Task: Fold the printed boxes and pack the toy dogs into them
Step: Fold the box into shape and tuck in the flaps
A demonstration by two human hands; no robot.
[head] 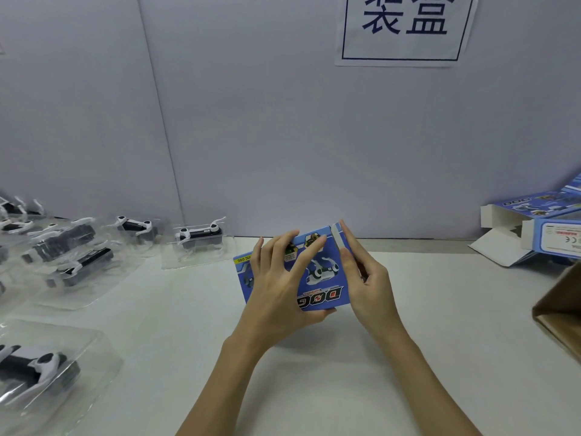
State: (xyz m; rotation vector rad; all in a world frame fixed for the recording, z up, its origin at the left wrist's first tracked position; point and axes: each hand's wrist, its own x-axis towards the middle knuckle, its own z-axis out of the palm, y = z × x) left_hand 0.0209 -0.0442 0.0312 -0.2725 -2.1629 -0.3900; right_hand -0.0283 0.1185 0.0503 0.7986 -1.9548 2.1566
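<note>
A blue printed box (320, 278) with a toy dog picture and the word DOG is held above the white table (314, 372), near its middle. My left hand (276, 284) grips the box from the left, fingers spread over its top face and thumb underneath. My right hand (361, 272) is at the box's right end, with straight fingers pressing the end flap. Black-and-white toy dogs in clear plastic blisters lie at the left: one (198, 234) close to the box, one (34, 369) at the front left, and several more (75, 262) behind.
Unfolded printed boxes (540, 228) lie at the far right by the wall. A brown cardboard carton (559, 306) juts in at the right edge. A paper sign (405, 26) hangs on the grey wall behind the table.
</note>
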